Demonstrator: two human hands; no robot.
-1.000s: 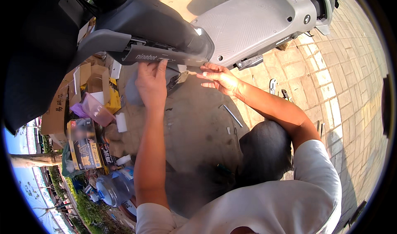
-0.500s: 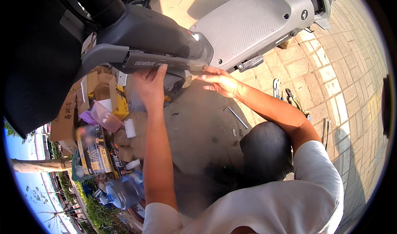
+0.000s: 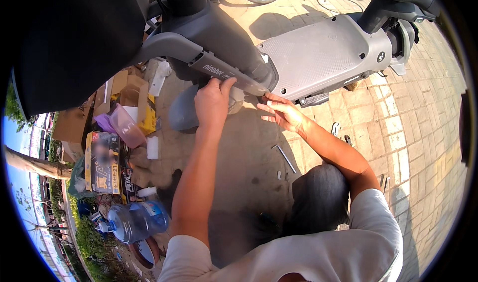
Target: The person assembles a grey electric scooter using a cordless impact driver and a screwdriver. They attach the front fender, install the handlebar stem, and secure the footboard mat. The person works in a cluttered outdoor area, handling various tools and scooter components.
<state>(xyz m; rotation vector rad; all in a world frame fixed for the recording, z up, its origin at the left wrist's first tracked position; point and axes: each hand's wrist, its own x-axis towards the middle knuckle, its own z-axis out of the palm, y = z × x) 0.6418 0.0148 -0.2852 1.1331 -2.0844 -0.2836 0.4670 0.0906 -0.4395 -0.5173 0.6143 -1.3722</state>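
Observation:
A long grey side panel (image 3: 226, 74) with pale lettering lies along the lower side of a grey electric scooter (image 3: 318, 48), slanting down to the right. My left hand (image 3: 211, 103) grips its lower edge near the middle, thumb on the outer face and the other fingers curled under, partly hidden. At the panel's right end, my right hand (image 3: 284, 113) holds the tip at its upper digits, while its lower fingers spread loosely below. A curved grey trim piece (image 3: 172, 47) meets the panel's left end. Below my left hand sits a rounded grey part (image 3: 183, 110).
To the left are cardboard boxes (image 3: 74, 127), a pink plastic tub (image 3: 127, 126), a yellow-black box (image 3: 102, 162) and a large water bottle (image 3: 139, 221). A metal rod (image 3: 285, 159) lies on the ground before my knee (image 3: 321, 197). Pliers (image 3: 348, 140) lie beyond my right forearm.
The view has shifted, so the scooter and both hands appear further right. The panel now slants more steeply down to the right. Both hands keep their places along it.

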